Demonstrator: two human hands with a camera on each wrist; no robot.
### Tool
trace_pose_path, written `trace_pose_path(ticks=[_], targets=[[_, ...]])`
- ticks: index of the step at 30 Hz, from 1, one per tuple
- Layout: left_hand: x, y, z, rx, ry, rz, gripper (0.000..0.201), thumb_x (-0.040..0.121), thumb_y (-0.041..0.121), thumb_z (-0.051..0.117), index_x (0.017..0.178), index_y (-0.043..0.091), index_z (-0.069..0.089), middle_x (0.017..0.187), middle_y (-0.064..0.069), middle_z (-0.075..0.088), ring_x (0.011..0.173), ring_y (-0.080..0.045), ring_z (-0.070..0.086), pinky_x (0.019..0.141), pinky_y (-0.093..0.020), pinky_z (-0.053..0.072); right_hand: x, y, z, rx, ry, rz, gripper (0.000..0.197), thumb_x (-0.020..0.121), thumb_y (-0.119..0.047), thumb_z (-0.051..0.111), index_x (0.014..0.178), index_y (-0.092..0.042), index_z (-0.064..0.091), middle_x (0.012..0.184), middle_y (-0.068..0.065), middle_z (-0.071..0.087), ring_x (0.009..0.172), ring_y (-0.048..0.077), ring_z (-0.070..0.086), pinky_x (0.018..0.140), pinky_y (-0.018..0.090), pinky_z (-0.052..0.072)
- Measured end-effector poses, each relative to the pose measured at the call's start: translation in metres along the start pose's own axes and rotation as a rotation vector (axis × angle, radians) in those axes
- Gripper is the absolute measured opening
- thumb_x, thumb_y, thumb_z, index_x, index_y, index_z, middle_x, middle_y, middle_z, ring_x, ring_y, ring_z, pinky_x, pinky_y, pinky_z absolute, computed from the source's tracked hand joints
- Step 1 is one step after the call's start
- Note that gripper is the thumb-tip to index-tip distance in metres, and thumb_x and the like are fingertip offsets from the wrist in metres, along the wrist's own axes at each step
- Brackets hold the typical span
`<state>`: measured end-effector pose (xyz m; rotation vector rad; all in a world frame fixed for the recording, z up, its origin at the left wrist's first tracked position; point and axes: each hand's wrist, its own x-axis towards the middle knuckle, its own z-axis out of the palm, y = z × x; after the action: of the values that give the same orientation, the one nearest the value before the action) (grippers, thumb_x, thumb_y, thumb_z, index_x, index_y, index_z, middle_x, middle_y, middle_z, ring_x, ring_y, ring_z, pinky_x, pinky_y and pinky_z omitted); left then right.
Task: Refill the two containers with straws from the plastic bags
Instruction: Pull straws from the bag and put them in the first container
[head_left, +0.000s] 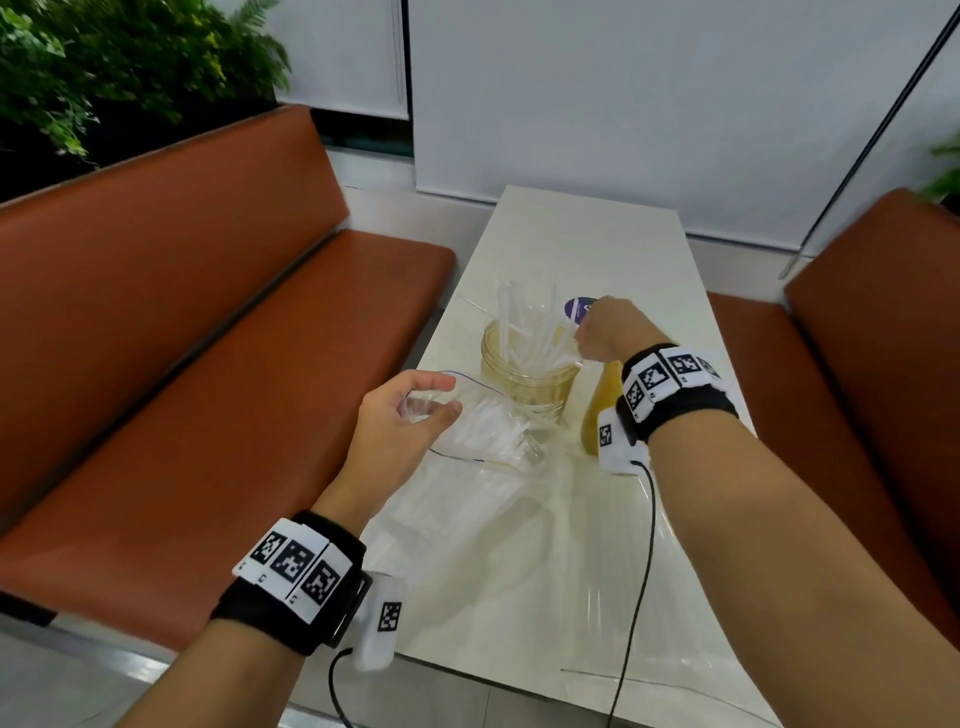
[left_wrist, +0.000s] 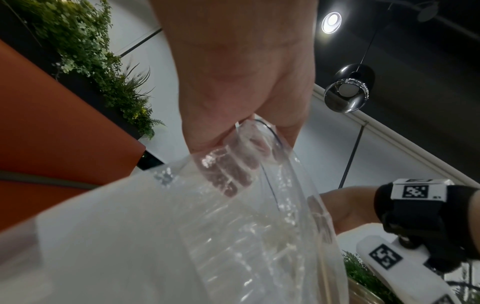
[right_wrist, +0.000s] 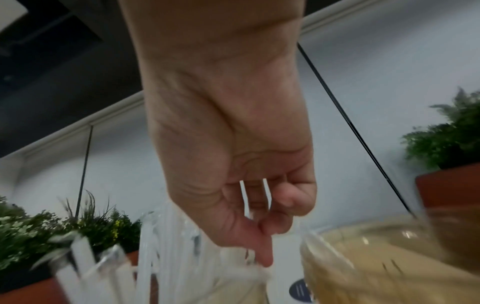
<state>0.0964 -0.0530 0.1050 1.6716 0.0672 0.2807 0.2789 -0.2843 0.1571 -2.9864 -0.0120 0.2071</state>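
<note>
Straws (head_left: 524, 338) stand loosely fanned in a clear glass jar (head_left: 524, 382) near the middle of the pale table (head_left: 587, 244), their tops leaning in different directions. The right hand (head_left: 610, 330) hovers at the jar's right rim with its fingers curled; the right wrist view shows two thin white straws (right_wrist: 255, 197) pinched inside that curl, just above the jar's bundle. A second container (head_left: 597, 410), yellowish and partly hidden behind the right wrist, stands just right of the jar; whether it holds any straws cannot be told.

Nearer the person, the left hand (head_left: 405, 421) grips the mouth of a clear plastic bag (head_left: 488, 431), thumb and fingers curled round the gathered plastic, and the bag's far end lies beside the jar's base with wrapped straws showing inside. In the left wrist view the fingers (left_wrist: 231, 170) show through the plastic. More clear plastic (head_left: 519, 561) lies spread flat over the near part of the table.

A round dark sticker (head_left: 581, 307) sits on the tabletop beyond the jar. Both wrists wear black bands with printed square markers. Orange-brown benches (head_left: 208, 364) flank the table, with green plants (head_left: 104, 67) behind the left one.
</note>
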Motion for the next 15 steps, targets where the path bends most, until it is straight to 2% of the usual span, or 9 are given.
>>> trace_pose_path(ticks=[1,3,5,8,11,13,15], targets=[[0.001,-0.001,0.001,0.003,0.001,-0.002,0.022,0.087,0.012,0.077,0.108,0.017,0.073,0.098,0.016,0.071,0.083,0.0,0.066,0.084,-0.034,0.058,-0.001,0.0,0.006,-0.017,-0.006,-0.021,0.024,0.086,-0.015,0.057,0.104,-0.006,0.069,0.106,0.012,0.066,0.097,0.032,0.065,0.082,0.04,0.055],[0.002,-0.002,0.003,0.007,0.002,-0.007,0.021,0.087,0.013,0.077,0.107,0.018,0.073,0.096,0.018,0.07,0.085,-0.001,0.066,0.083,-0.034,0.059,-0.004,0.002,0.013,-0.021,-0.012,-0.028,0.032,0.082,-0.009,0.058,0.111,-0.012,0.071,0.111,0.008,0.068,0.101,0.03,0.066,0.086,0.038,0.057],[0.002,-0.003,0.004,0.002,0.004,-0.008,0.019,0.088,0.013,0.076,0.106,0.018,0.074,0.096,0.019,0.07,0.089,-0.006,0.067,0.078,-0.034,0.059,-0.005,0.003,0.017,-0.022,-0.019,-0.02,0.032,0.083,-0.006,0.055,0.109,-0.013,0.071,0.11,0.006,0.069,0.091,0.027,0.064,0.08,0.034,0.056],[0.001,-0.004,0.005,-0.006,0.005,-0.005,0.018,0.089,0.012,0.075,0.106,0.018,0.074,0.096,0.018,0.07,0.093,-0.011,0.067,0.071,-0.03,0.059,-0.008,0.003,0.016,-0.016,-0.027,-0.017,0.03,0.089,-0.012,0.048,0.112,-0.011,0.069,0.109,0.008,0.07,0.081,0.026,0.056,0.071,0.032,0.047],[0.0,-0.004,0.006,-0.006,-0.001,-0.018,0.017,0.09,0.012,0.074,0.106,0.019,0.074,0.099,0.016,0.07,0.097,-0.014,0.069,0.07,-0.029,0.059,-0.016,0.0,0.006,0.091,-0.075,0.029,0.032,0.091,-0.009,0.046,0.116,-0.006,0.066,0.099,0.012,0.071,0.076,0.03,0.063,0.067,0.033,0.055],[0.001,-0.003,0.007,-0.007,0.001,-0.017,0.017,0.091,0.011,0.073,0.107,0.018,0.074,0.1,0.015,0.07,0.096,-0.013,0.069,0.07,-0.028,0.058,-0.022,-0.001,0.002,0.133,-0.119,0.017,0.034,0.089,-0.007,0.054,0.122,-0.005,0.064,0.108,0.016,0.071,0.087,0.031,0.068,0.079,0.035,0.059],[0.001,-0.003,0.008,-0.012,0.0,-0.013,0.017,0.091,0.01,0.073,0.107,0.017,0.074,0.1,0.014,0.071,0.095,-0.012,0.069,0.068,-0.026,0.058,-0.028,-0.001,0.007,0.178,-0.1,0.008,0.042,0.084,-0.004,0.068,0.125,-0.008,0.064,0.117,0.014,0.068,0.1,0.031,0.07,0.091,0.039,0.058]])
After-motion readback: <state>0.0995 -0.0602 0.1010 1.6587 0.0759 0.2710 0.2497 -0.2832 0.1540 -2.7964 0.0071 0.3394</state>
